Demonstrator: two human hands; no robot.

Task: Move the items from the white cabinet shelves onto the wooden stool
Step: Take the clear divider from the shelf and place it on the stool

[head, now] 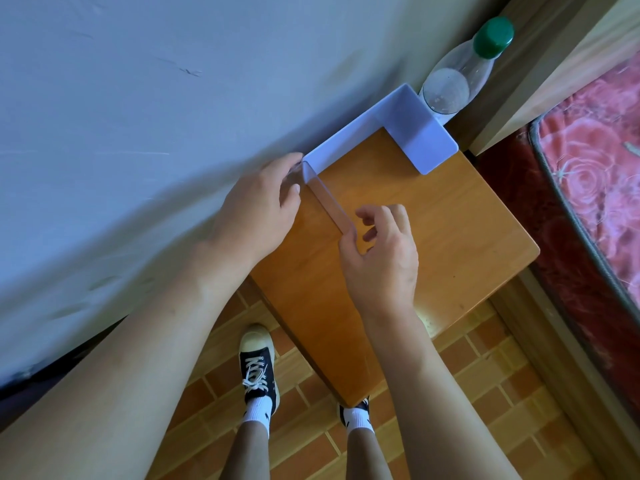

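A white three-sided plastic frame (pixel 419 133) stands on the back of the wooden stool (pixel 450 237), its long side against the wall. My left hand (pixel 256 209) grips the frame's left corner with thumb and fingers. My right hand (pixel 384 258) holds the free end of the frame's near side panel, with the thumb on its tip and the fingers curled just beside it. A clear plastic bottle with a green cap (pixel 460 74) stands behind the frame's right side, partly hidden by it.
A pale wall (pixel 138 98) runs along the left of the stool. A bed with a red floral cover (pixel 606 168) and a wooden frame lies close on the right. My feet in black shoes (pixel 258 368) stand on the brick-pattern floor below the stool.
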